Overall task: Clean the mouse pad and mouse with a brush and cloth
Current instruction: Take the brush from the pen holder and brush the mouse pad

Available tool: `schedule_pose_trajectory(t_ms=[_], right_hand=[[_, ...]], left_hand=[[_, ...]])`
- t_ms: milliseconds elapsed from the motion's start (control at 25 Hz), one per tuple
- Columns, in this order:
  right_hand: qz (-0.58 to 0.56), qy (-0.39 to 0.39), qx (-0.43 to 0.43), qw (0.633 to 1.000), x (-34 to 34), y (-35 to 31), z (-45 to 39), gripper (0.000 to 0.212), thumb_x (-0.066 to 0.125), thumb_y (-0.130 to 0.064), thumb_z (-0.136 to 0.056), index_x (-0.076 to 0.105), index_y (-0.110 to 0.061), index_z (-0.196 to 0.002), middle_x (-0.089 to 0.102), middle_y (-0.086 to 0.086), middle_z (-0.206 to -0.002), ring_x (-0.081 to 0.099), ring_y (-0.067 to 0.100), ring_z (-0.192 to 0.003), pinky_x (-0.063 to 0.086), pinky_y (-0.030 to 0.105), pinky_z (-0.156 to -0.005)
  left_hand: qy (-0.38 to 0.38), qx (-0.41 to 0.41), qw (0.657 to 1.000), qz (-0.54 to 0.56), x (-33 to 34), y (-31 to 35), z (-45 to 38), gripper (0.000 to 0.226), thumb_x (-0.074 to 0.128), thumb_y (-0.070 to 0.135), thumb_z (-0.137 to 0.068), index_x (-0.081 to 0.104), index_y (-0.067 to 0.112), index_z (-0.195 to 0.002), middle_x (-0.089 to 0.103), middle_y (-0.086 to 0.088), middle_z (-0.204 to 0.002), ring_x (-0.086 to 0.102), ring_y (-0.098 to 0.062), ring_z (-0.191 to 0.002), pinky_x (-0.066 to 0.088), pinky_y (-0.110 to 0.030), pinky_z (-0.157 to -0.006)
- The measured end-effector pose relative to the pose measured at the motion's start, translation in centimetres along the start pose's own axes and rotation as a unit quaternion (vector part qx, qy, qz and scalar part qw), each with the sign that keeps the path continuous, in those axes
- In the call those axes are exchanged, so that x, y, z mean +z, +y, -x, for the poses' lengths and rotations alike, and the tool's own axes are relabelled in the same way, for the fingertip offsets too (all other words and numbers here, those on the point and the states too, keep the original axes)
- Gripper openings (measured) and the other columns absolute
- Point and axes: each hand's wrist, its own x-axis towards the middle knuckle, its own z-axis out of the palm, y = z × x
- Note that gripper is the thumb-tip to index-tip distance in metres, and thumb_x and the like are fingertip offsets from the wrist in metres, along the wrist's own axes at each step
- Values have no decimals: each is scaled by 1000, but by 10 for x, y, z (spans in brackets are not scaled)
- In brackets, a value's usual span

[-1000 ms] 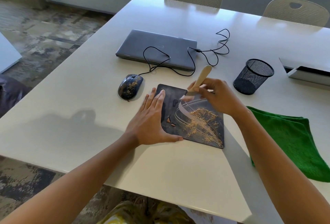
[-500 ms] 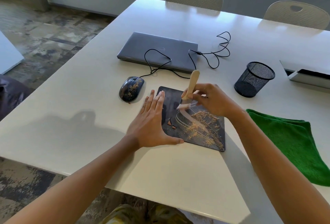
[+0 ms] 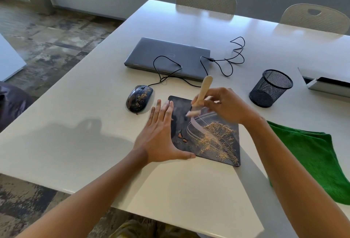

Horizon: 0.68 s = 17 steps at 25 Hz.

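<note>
A dark mouse pad (image 3: 180, 110) lies on the white table (image 3: 75, 133), with tan crumbs heaped on its right half. My left hand (image 3: 161, 137) rests flat on the pad's left edge, fingers straight. My right hand (image 3: 227, 105) grips a wooden-handled brush (image 3: 203, 91) above the pad's upper middle; its bristles are blurred just over the surface. A black wired mouse (image 3: 139, 98), dusted with crumbs, sits left of the pad. A folded green cloth (image 3: 312, 158) lies to the right.
A shut grey laptop (image 3: 168, 57) lies behind the pad, with the mouse cable (image 3: 233, 55) looped over and beside it. A black mesh pen cup (image 3: 269, 88) stands at the right, a white device (image 3: 325, 82) beyond it. Two chairs (image 3: 206, 0) stand at the far edge.
The brush has swung back and forth over the pad's upper middle, its handle tilting right, then upright, then right again. My left hand has stayed flat on the pad's edge.
</note>
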Motion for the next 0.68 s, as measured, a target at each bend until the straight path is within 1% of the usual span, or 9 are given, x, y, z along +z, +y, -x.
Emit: schedule_pose_trajectory(t_ms=[120,200,320,360,440,480,560,640,680], right_hand=[[-42,94,-35,994,15,-7,-25,17,68,-18,-94,75,-31,-101,75,-16,-102,72,6,-86,61,27,-77],[-42,122,-57,990,28,-9,-41,15,68,-16,-94,77,-22,-105,75,-10,-106,71,6,-89,60,30,-80],[0,105,-86,991,39,-9,-55,16,66,-9,-94,76,-12,-106,74,-1,-108,71,10,-95,58,31,-88],[16,87,-91,992,39,-7,-56,17,65,-7,-95,77,-11,-106,74,-1,-108,70,10,-95,57,29,-89],[34,57,-89,994,34,-2,-54,18,64,-7,-95,76,-14,-106,74,-4,-106,69,5,-90,55,21,-84],[35,58,-87,994,30,1,-52,17,65,-8,-95,76,-15,-106,74,-5,-105,69,1,-87,53,15,-81],[19,95,-87,991,23,3,-50,17,66,-10,-94,77,-14,-106,73,-9,-104,66,-8,-84,49,7,-76],[-4,118,-83,990,23,1,-49,17,65,-7,-94,77,-10,-105,72,-9,-103,65,-11,-83,48,7,-77],[-11,111,-78,991,26,-1,-48,16,64,-5,-94,77,-9,-102,73,-8,-104,66,-7,-87,50,11,-80]], left_hand=[[4,-27,998,56,-2,0,0,163,55,105,-41,-21,20,-157,-27,6,-166,-33,-11,-148,-9,-37,-121],[-7,-56,993,106,-4,0,-1,165,61,103,-38,-24,26,-156,-30,13,-164,-32,-8,-148,-5,-37,-122],[-20,-75,988,133,-4,-3,-3,165,64,101,-36,-27,31,-154,-30,17,-163,-30,-9,-149,-1,-38,-123],[-20,-70,988,133,-4,-3,-3,165,64,101,-36,-26,31,-155,-29,16,-163,-31,-8,-148,-2,-38,-123],[-18,-61,989,134,-3,-4,-3,164,64,101,-38,-25,30,-155,-28,14,-164,-34,-5,-146,-5,-36,-121],[-18,-61,989,136,-3,-4,-2,164,65,100,-38,-24,30,-156,-27,13,-164,-35,-5,-146,-6,-36,-120],[-20,-65,988,141,-3,-3,-3,164,67,99,-38,-24,31,-155,-26,12,-165,-35,-5,-145,-6,-37,-119],[-22,-62,989,136,-4,-2,-3,163,66,100,-37,-25,33,-155,-32,15,-162,-38,-3,-142,-5,-36,-120],[-22,-57,990,126,-5,-2,-3,163,65,101,-37,-26,33,-154,-38,19,-156,-40,-2,-141,-7,-35,-119]])
